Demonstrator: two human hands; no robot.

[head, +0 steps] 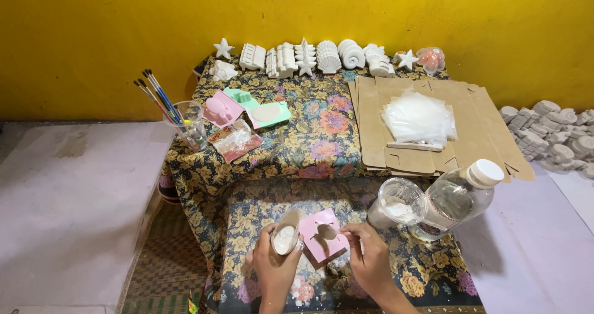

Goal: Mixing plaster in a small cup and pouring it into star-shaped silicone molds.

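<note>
Both hands work at lower centre: left hand grip wraps a tilted cup just beside the pink mould, which the right hand pinches.

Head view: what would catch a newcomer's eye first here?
First the bright yellow wall, with a row of white plaster shells and stars lined along its foot on a floral cloth. Then, near the bottom, the left hand holds a small cup of white paste beside a pink mould steadied by the right hand.
</note>
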